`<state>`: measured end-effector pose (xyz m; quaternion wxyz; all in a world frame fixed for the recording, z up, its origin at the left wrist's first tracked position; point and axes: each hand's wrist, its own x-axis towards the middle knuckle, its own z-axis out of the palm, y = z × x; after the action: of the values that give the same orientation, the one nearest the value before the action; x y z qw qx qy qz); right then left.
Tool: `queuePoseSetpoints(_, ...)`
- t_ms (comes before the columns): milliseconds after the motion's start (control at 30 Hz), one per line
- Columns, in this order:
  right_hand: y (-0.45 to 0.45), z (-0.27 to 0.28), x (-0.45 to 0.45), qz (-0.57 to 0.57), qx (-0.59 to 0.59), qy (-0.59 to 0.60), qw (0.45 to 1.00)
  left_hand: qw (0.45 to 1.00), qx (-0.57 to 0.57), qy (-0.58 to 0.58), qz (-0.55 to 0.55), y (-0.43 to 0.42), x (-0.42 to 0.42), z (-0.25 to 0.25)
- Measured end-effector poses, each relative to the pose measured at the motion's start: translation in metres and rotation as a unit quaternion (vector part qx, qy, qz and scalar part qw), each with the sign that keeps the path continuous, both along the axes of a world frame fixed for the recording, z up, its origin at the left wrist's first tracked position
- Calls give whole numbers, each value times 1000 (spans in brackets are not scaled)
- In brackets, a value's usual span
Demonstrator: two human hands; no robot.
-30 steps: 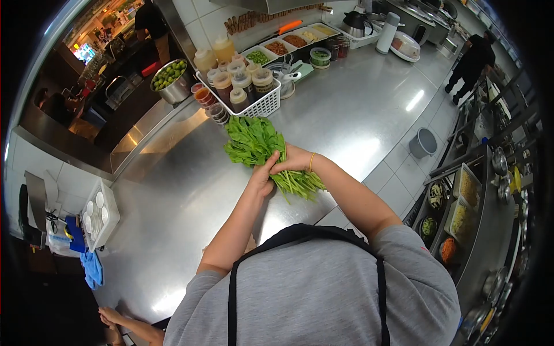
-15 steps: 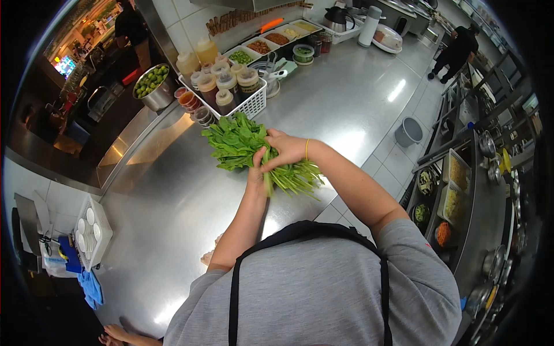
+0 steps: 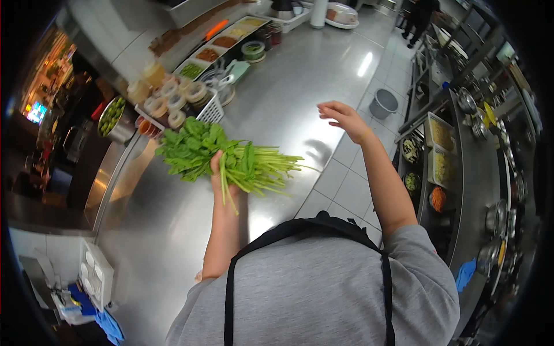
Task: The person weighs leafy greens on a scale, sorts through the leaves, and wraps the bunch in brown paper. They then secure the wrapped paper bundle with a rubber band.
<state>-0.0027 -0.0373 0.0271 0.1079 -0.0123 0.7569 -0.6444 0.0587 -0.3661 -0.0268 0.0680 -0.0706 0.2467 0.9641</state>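
Note:
A bunch of leafy greens [image 3: 196, 147] with long pale stems is held above the steel counter [image 3: 156, 230]. My left hand [image 3: 218, 173] is wrapped round its middle, the thumb showing and most of the fingers hidden beneath. The leaves point left and the stems fan out to the right. My right hand [image 3: 345, 120] hangs in the air over the counter's right edge, apart from the greens. Its fingers are stretched out, with nothing in them.
A white basket [image 3: 212, 109] of squeeze bottles stands behind the greens, beside trays of chopped ingredients [image 3: 208, 55]. A metal pot of green fruit [image 3: 118, 120] sits at left. A grey bucket [image 3: 384, 104] stands on the tiled floor. Another person [image 3: 420, 20] is at the far right.
My right hand has let go of the greens and moved away to the right. My left hand still holds the bunch, now farther left in view. The whole view has shifted.

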Motion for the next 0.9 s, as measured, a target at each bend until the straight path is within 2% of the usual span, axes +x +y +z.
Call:
queuePoseSetpoints(133, 106, -45, 47, -176, -86, -50, 979, 1000, 0, 6, 4, 34, -11, 6)
queuePoseSetpoints(233, 193, -77, 88, -269, -100, -61, 956, 999, -8, 24, -23, 73, -33, 15)
queuePoseSetpoints(300, 246, -90, 113, -359, -107, -81, 924, 998, -47, 35, 25, 103, -52, 22)
queuePoseSetpoints(433, 344, -103, 151, -459, -142, -77, 874, 996, -76, 39, 32, 165, -97, 34)
queuePoseSetpoints(467, 368, -109, 156, -470, -148, -70, 868, 994, -75, 39, 72, 181, -110, 38)
queuePoseSetpoints(500, 389, -108, 163, -492, -139, -77, 856, 991, -72, 35, 109, 199, -121, 40)
queuePoseSetpoints(600, 457, -105, 172, -538, -110, -83, 832, 990, -81, 43, 109, 253, -149, 57)
queuePoseSetpoints(667, 507, -122, 167, -553, -57, -26, 831, 993, -60, 55, 89, 283, -176, 56)
queuePoseSetpoints(700, 522, -114, 161, -555, 14, -14, 832, 995, -50, 55, 73, 297, -189, 52)
queuePoseSetpoints(733, 542, -111, 151, -559, 16, -15, 829, 996, -37, 56, 58, 314, -199, 51)
queuePoseSetpoints(800, 583, -105, 127, -464, 248, 91, 846, 997, -38, 71, 14, 349, -217, 49)
queuePoseSetpoints(867, 620, -84, 91, -431, 392, 101, 807, 997, -47, 59, 5, 385, -237, 52)
queuePoseSetpoints(900, 640, -76, 70, -435, 402, 114, 798, 997, -49, 63, -2, 403, -249, 52)
